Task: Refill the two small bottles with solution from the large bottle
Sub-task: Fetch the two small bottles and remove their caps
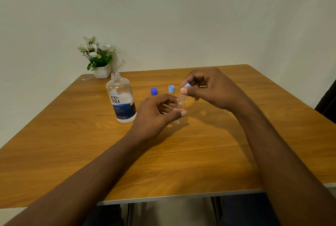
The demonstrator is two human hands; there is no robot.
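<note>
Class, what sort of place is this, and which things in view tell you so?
Likely a home room or small office: a wooden table against a plain wall, a small pot of flowers, an open solution bottle.

Wood-grain table [200, 153], smooth, with a soft satin sheen and a pale matt band along the near edge. Clear, glossy plastic in the large bottle [121, 87], wrapped in a smooth printed label [123, 106], white above and dark blue below. Same clear, glossy plastic in the small bottle [180, 102]. Smooth, faintly shiny plastic for the dark blue cap [153, 91], the light blue cap [171, 88] and the top cap [187, 85] over the small bottle. White, matt, faceted pot [102, 72]. Matt painted wall [181, 16].
</note>
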